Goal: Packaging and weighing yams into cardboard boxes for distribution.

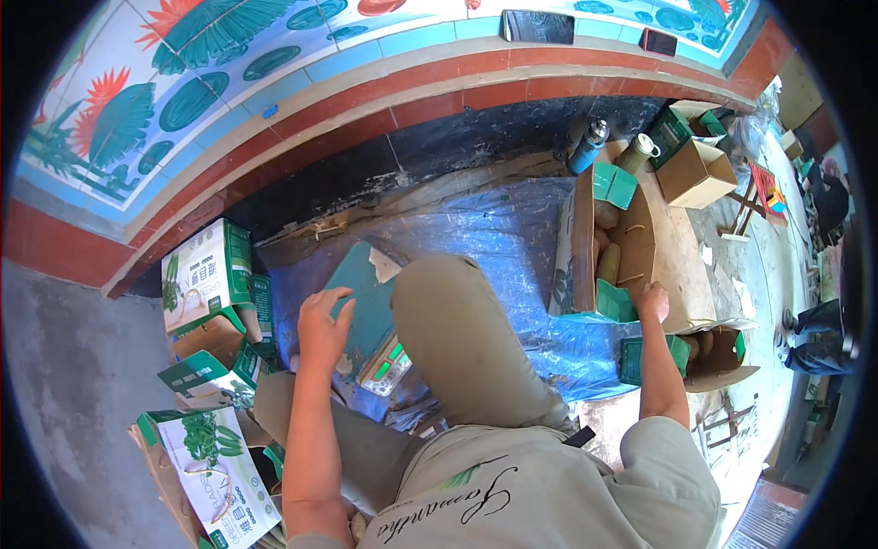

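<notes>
My left hand (326, 322) hovers at the left side of a flat teal weighing scale (355, 288), its fingers apart and nothing in them. Part of the scale is hidden behind my bent knee; its lit green display (388, 364) faces me. On my right, an open carton (642, 240) with green flaps holds several long green radishes (609, 262) and rounder brownish ones. My right hand (652, 302) is closed on the near right corner of this carton, by a flap. Its fingertips are partly hidden.
Blue plastic sheeting (466, 242) covers the ground. Printed cartons (203, 279) stand on my left, another open carton (716, 361) at right. A blue bottle (590, 146) and a green flask (637, 154) stand behind the radish carton. Phones (538, 27) lie on the tiled ledge. A person (817, 334) is at far right.
</notes>
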`<state>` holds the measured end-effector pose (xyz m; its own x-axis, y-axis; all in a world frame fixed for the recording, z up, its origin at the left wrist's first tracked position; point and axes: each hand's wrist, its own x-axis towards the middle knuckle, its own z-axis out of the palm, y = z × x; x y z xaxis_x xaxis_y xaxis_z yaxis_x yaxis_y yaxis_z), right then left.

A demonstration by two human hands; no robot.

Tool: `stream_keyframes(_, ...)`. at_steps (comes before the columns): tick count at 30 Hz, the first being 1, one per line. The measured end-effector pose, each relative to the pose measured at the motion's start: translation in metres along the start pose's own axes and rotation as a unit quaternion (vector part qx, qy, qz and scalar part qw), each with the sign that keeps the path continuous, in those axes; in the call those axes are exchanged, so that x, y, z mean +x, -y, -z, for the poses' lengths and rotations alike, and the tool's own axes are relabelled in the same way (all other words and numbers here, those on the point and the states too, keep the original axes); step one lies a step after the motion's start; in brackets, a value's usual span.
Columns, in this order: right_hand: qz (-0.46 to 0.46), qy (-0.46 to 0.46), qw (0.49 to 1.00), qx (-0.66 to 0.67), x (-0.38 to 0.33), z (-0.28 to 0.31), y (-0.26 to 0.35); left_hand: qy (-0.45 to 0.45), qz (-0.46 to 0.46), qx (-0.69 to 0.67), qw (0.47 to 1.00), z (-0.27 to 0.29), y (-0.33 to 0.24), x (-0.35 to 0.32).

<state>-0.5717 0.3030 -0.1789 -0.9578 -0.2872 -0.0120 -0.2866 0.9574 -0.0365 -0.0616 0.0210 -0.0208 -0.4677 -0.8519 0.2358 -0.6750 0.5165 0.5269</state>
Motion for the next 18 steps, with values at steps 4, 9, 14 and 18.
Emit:
stream_keyframes(4, -0.052, 0.044, 0.997, 0.03, -0.02, 0.029, 0.024, -0.002, 0.035, -0.011, 0.999, 0.014, 0.009, -0.011)
stream_keyframes(9, 0.282, -0.27, 0.915, 0.102, -0.028, 0.033, 0.062, -0.039, 0.096, -0.088, 0.991, 0.024, 0.007, -0.018)
stream_keyframes(14, 0.482, -0.165, 0.848, 0.146, -0.101, 0.041, 0.142, -0.042, 0.098, -0.075, 0.991, 0.033, 0.019, -0.035)
stream_keyframes(18, 0.598, 0.023, 0.793, 0.116, -0.134, -0.03, 0.132, -0.046, 0.118, -0.068, 0.99, 0.032, 0.021, -0.039)
